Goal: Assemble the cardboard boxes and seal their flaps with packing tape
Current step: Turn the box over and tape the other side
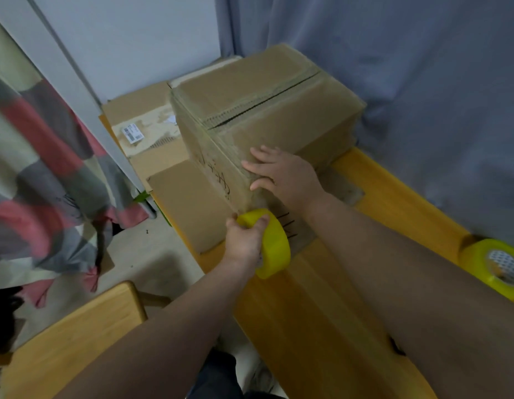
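second tape roll (493, 267): cut off by the right edge.
sticker (132, 134): print too small to be read.
handwriting (221, 180) on box (250, 79): blurred, illegible.
tape roll (276, 246): core hidden by the left hand (244, 243).

Count: 2 yellow tape rolls (274, 243) (497, 266), 1 built box (264, 110), 2+ flat cardboard sheets (140, 131) (186, 203).
One roll's in your left hand (244, 240), one on the surface (322, 298); sheets overlap, exact number unclear.
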Tool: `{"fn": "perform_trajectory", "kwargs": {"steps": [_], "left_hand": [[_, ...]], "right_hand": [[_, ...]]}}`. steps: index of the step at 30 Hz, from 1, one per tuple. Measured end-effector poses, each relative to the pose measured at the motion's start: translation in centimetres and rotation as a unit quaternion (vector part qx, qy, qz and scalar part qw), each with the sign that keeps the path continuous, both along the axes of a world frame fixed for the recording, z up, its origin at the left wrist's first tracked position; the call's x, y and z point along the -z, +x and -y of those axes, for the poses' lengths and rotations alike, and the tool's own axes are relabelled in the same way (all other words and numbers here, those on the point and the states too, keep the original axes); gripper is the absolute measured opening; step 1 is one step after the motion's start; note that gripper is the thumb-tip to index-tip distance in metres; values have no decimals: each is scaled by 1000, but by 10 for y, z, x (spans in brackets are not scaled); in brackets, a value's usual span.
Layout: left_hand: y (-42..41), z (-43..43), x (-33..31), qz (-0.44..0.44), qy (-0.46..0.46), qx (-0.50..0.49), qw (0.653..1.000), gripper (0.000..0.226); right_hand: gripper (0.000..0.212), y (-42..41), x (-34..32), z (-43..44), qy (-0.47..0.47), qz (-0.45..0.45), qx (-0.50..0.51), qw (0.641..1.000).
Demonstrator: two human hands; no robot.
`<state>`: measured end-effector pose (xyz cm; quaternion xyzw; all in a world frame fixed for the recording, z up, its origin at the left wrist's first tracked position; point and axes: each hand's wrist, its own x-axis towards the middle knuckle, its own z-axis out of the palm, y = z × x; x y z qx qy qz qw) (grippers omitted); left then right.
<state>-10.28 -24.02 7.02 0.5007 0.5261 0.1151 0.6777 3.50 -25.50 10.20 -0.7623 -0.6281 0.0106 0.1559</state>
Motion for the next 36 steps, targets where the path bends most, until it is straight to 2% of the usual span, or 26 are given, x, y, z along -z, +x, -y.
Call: {"fn": "perform_trajectory", "kwargs": {"steps": [4, 7, 9, 13, 15, 18, 23, 27, 30, 33, 36], "left_hand": [[8, -2, 6, 2, -15, -18, 1000, 48], [7, -2, 14, 2, 28, -22, 999, 34], [5, -3, 18, 0, 53, -29, 998, 35], [4, -9, 18, 7, 49, -46, 998, 51], [4, -13, 19, 16, 26, -52, 998, 58], [3, -14, 20, 21, 2, -55, 998, 69], [2, -4, 17, 55, -14, -4, 998, 90], [-1, 6, 17, 75, -8, -14, 997, 91], [-6, 16, 21, 77, 7, -24, 997, 84], [-8, 25, 26, 89, 1, -47, 995, 76], [-3, 35, 30, 83, -9, -72, 994, 71]], "right_hand": [[42, 2, 11, -1, 64, 45, -4, 997], [43, 8, 23, -1, 115, 106, -13, 988], [50, 10, 35, 0, 142, 122, -15, 982], [79, 10, 53, 0, 127, 179, 16, 976], [81, 9, 54, -4, 130, 198, 19, 971], [72, 9, 53, -9, 140, 201, 16, 969], [58, 2, 50, -4, 162, 156, 32, 974], [52, -10, 39, 2, 128, 102, 59, 985], [54, -28, 36, 20, 120, 51, 133, 982], [57, -43, 41, 56, 146, -41, 241, 959], [51, -47, 56, 99, 65, -127, 330, 933]]}}
